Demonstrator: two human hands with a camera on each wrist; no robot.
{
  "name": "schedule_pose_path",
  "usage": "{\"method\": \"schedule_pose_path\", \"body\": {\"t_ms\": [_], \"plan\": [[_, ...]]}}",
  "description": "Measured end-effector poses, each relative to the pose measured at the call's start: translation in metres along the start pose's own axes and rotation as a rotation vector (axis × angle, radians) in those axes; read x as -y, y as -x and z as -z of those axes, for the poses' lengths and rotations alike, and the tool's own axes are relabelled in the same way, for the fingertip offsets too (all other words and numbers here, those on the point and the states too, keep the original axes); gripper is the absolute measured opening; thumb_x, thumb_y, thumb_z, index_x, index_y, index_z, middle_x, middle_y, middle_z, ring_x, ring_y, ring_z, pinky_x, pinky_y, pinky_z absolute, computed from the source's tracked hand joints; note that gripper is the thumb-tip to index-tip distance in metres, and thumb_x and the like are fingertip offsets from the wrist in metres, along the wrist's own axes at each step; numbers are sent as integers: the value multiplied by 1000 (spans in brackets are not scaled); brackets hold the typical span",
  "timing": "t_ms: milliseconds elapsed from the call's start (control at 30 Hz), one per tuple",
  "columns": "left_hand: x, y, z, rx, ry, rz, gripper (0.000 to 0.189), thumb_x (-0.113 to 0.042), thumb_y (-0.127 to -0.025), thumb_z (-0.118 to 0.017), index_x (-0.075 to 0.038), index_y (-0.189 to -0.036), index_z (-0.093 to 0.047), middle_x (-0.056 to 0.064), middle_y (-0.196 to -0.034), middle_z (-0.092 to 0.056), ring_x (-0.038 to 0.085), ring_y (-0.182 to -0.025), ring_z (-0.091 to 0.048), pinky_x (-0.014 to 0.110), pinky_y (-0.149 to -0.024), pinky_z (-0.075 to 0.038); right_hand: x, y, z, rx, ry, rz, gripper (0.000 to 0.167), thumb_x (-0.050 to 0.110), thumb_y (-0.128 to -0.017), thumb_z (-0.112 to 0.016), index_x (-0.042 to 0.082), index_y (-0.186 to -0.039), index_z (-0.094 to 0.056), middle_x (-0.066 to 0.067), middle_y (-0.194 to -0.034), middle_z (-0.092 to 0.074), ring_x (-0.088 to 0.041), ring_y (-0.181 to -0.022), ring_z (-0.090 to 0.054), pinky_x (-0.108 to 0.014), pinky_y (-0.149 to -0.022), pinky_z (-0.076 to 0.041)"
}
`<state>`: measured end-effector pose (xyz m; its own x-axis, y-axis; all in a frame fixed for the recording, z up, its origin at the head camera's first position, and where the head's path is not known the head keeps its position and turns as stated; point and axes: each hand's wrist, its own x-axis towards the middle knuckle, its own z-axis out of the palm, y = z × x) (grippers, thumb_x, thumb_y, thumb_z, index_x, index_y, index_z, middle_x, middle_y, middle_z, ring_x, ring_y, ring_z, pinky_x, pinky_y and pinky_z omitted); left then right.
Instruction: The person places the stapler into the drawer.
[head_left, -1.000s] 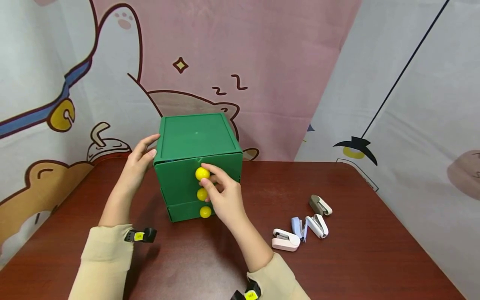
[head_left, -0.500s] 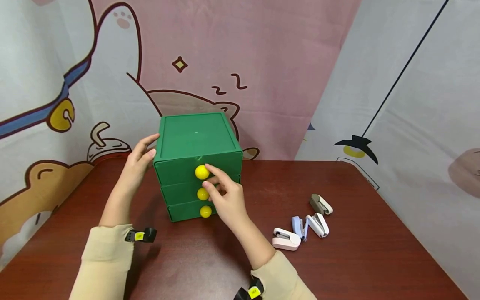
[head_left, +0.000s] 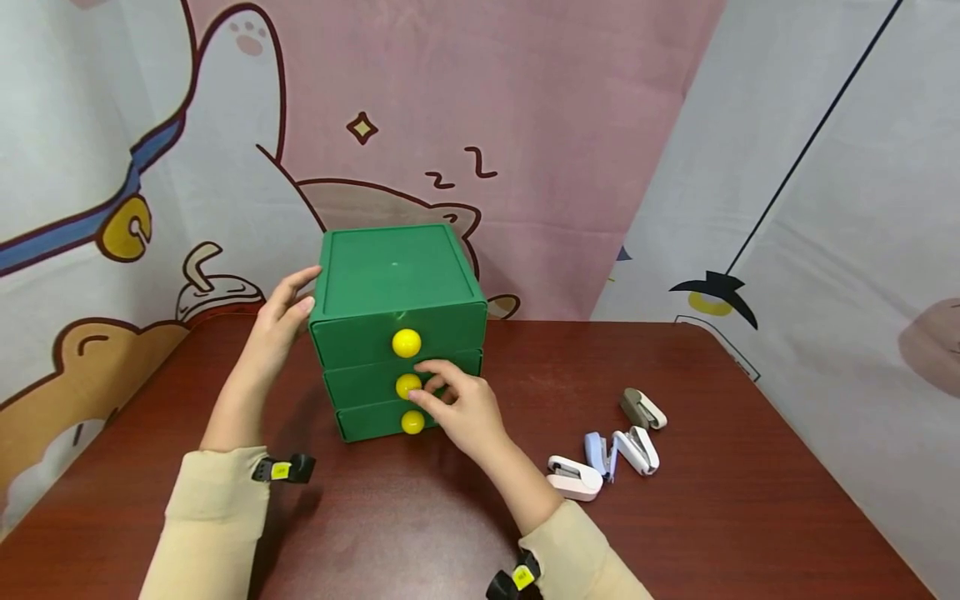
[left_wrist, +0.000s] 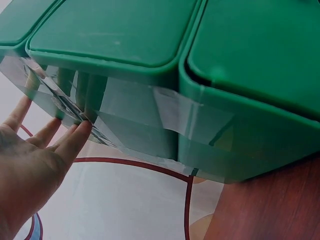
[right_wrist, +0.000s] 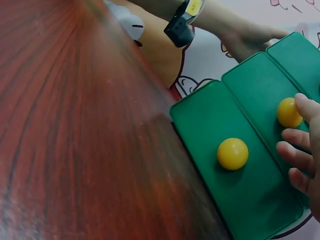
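Observation:
A green three-drawer box [head_left: 393,275] with yellow ball knobs stands on the table, its drawers flush in the head view. My left hand [head_left: 277,321] rests its fingertips against the box's left side; the left wrist view shows those fingers [left_wrist: 75,142] spread on the clear-taped wall. In front of the middle drawer is my right hand [head_left: 463,408]. Its thumb overlaps the middle knob [head_left: 407,386], while the index fingertip sits just above it, with a gap. The top knob [head_left: 407,342] and bottom knob [head_left: 412,422] are untouched.
Several small staplers lie right of the box on the brown table [head_left: 712,492]: a white one [head_left: 575,479], a light blue one [head_left: 597,457], another white one [head_left: 636,452] and a grey-white one [head_left: 642,409]. A cartoon-printed curtain [head_left: 562,167] hangs behind.
The top drawer has gone fully in, closing the gap under the box's top. My right hand has let go of the top knob and moved down to the middle one. My left hand stays put.

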<state>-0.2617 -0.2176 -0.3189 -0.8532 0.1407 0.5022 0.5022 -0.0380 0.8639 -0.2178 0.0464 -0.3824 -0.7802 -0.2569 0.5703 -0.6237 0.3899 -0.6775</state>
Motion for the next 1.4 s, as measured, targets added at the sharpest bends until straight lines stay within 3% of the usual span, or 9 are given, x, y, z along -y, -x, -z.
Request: {"method": "schedule_pose_path", "body": {"t_ms": [200, 500, 833, 1400], "plan": [[0, -1, 0, -1, -1, -6, 44, -15, -101, -44, -4, -143, -41, 5, -129, -49, 14, -116, -49, 21, -85, -46, -3, 1, -5, 65, -121, -50, 28, 20, -85, -74, 15, -111, -67, 0, -85, -69, -20, -54, -62, -25, -52, -52], [0, -1, -2, 1, 8, -7, 43, -15, -101, -44, -4, -143, -41, 3, -131, -48, 14, -120, -47, 21, -86, -46, -4, 8, -3, 56, -167, 5, 27, 12, -84, -75, 10, -109, -67, -2, -84, -69, -22, -52, -62, -26, -52, -52], [0, -1, 0, 4, 4, -2, 43, -15, -101, -44, -6, -143, -42, 4, -133, -47, 15, -123, -45, 21, -87, -45, 9, 24, 8, 112, -117, 91, 27, 11, -81, -77, 10, -106, -66, -3, -85, -70, 0, -51, -56, -21, -49, -50], [1, 0, 0, -3, 5, -3, 43, -15, -101, -45, -5, -143, -42, 5, -133, -46, 15, -121, -46, 20, -87, -45, 27, 50, 23, 186, -107, 149, 26, 13, -80, -78, 11, -103, -67, 0, -84, -70, 6, -49, -51, -15, -45, -45]]}}
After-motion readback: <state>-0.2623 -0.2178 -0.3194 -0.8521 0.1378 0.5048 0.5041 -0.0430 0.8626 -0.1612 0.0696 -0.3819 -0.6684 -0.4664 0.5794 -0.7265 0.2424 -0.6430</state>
